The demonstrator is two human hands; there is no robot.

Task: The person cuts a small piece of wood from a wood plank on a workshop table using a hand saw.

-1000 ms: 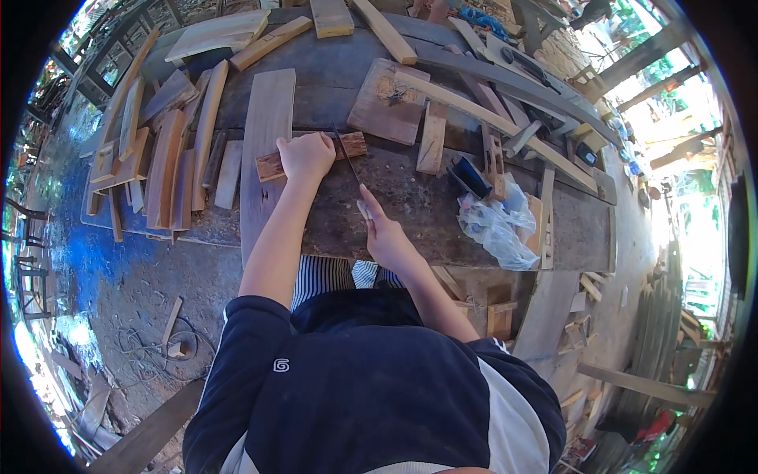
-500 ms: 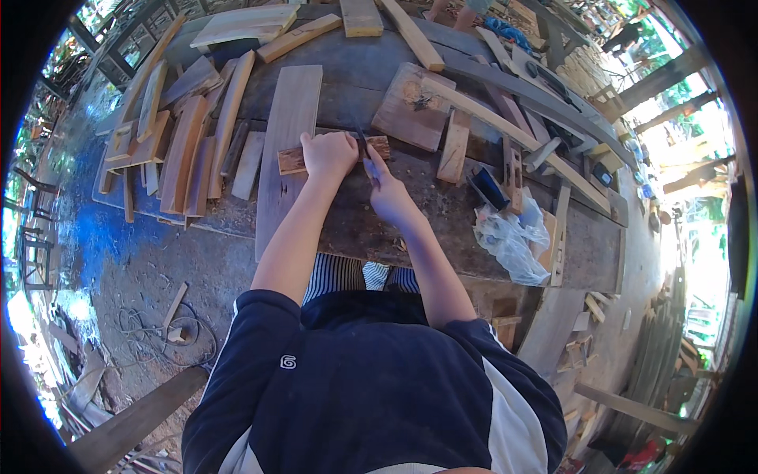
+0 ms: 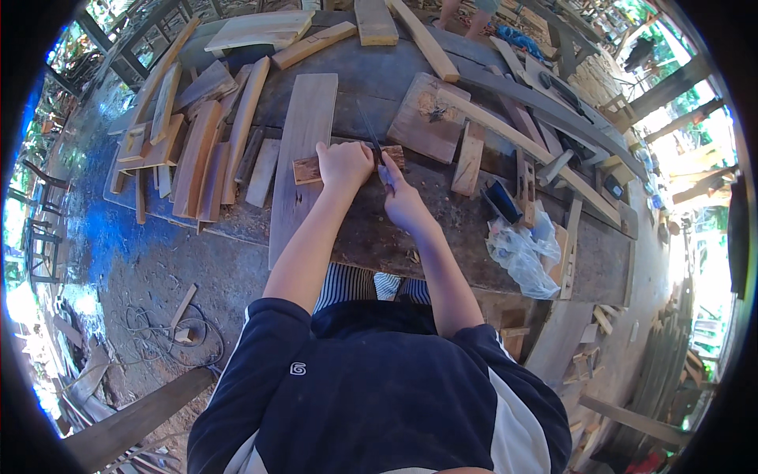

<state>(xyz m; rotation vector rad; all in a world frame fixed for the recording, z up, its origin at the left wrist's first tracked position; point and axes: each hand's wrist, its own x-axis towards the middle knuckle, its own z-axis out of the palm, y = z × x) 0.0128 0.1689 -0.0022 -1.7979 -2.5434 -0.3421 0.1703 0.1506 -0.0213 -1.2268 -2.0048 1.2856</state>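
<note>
A short piece of rough-faced wood (image 3: 306, 171) lies crosswise over a long wide plank (image 3: 308, 118) on the workbench. My left hand (image 3: 346, 166) is closed over the middle of this short piece, pressing it down. In my right hand (image 3: 404, 199) is a tool with a long, narrow dark blade (image 3: 368, 125). The blade stands across the short piece, just right of my left hand, and points away from me. Whether it is a saw, a file or a knife I cannot tell. My right fingers wrap its handle, which is mostly hidden.
Several wood offcuts (image 3: 197, 158) crowd the bench's left side. To the right lie a square board (image 3: 426, 118), a small block (image 3: 469, 162), a dark box-like object (image 3: 502, 201) and a crumpled plastic bag (image 3: 525, 249). Another person's legs (image 3: 478, 22) show at the far edge.
The whole view has shifted, so the bench sits lower and further right. More of the dark blade shows beyond the short piece. Both hands keep their grips.
</note>
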